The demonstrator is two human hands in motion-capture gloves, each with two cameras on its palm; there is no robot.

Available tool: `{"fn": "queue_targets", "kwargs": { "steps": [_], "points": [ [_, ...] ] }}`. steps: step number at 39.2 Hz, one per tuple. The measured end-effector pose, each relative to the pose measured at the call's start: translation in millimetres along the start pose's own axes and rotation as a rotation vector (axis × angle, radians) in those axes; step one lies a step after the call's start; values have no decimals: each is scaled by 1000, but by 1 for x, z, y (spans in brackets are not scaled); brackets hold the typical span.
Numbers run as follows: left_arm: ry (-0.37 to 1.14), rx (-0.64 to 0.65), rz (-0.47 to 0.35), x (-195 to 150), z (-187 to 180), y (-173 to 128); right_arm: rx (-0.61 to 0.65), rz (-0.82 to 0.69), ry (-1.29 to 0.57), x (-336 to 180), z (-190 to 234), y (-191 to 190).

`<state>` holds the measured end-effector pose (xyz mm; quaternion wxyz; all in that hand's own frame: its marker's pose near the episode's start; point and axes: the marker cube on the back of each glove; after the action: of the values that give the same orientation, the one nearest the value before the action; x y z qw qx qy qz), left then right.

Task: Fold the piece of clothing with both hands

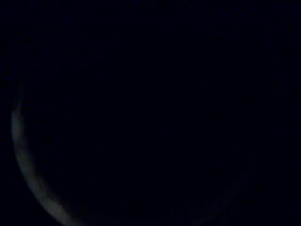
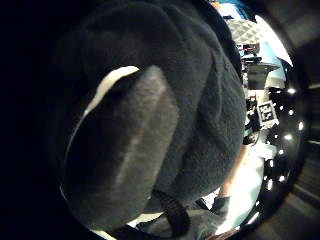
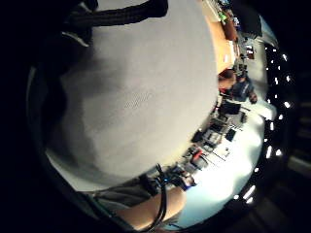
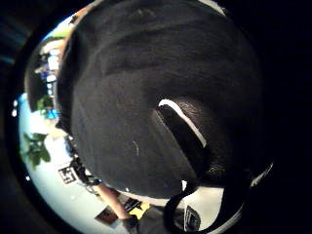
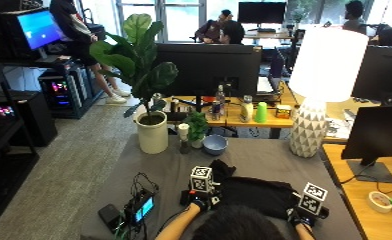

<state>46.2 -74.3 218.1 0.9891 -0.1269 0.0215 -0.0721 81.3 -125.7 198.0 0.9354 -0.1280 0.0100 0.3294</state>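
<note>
Pinching black garment (image 5: 256, 192) edges, left hand (image 5: 199, 200) and right hand (image 5: 302, 216); potted plant (image 5: 149, 125), blue bowl (image 5: 214, 144), white lamp (image 5: 312, 100) beyond on grey table (image 5: 262, 157).

View dark; thin pale arc (image 1: 21, 155) at edge.

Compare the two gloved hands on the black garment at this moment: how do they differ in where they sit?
The left hand sits at the garment's near-left side, beside the sleeve that runs up toward the blue bowl; the right hand sits at its near-right corner, closer to the person. Both are at the garment's near edge, and black cloth fills both thumb-side palm views. Their fingers cannot be made out.
</note>
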Motion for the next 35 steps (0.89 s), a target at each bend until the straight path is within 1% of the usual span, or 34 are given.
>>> {"fn": "queue_targets", "kwargs": {
  "steps": [2, 4, 7, 9, 12, 13, 16, 19, 21, 23, 27, 30, 32, 35],
  "points": [
    [9, -11, -18, -2, 4, 0, 163, 15, -34, 3, 3, -9],
    [-5, -16, -21, -1, 5, 0, 270, 8, -67, 3, 5, -15],
    [-37, -12, 6, 0, 4, -3, 372, -32, -133, 2, 6, -20],
    [-40, -38, 6, 0, 2, -3, 398, -44, -165, 0, 3, -26],
    [-28, -103, -1, -1, -3, 0, 396, -45, -179, -4, -2, -40],
    [-29, -100, -2, -1, -7, -1, 387, -44, -173, -5, -4, -42],
    [-42, 0, -7, -5, -31, -8, 330, -51, -114, -9, -21, -40],
    [-44, 46, -27, -11, -67, -9, 240, -69, -58, -16, -43, -41],
    [-50, 71, -42, -16, -88, -8, 187, -77, -76, -19, -52, -44],
    [-66, 96, -63, -22, -105, -8, 164, -84, -117, -22, -64, -44],
    [-100, 121, -99, -37, -123, -11, 179, -111, -193, -29, -93, -32],
    [-119, 141, -127, -51, -139, -8, 188, -162, -274, -48, -128, -13],
    [-120, 169, -147, -57, -154, 0, 215, -198, -316, -64, -152, 2],
    [-91, 197, -161, -65, -166, 5, 281, -242, -329, -90, -179, 27]
  ]
}}
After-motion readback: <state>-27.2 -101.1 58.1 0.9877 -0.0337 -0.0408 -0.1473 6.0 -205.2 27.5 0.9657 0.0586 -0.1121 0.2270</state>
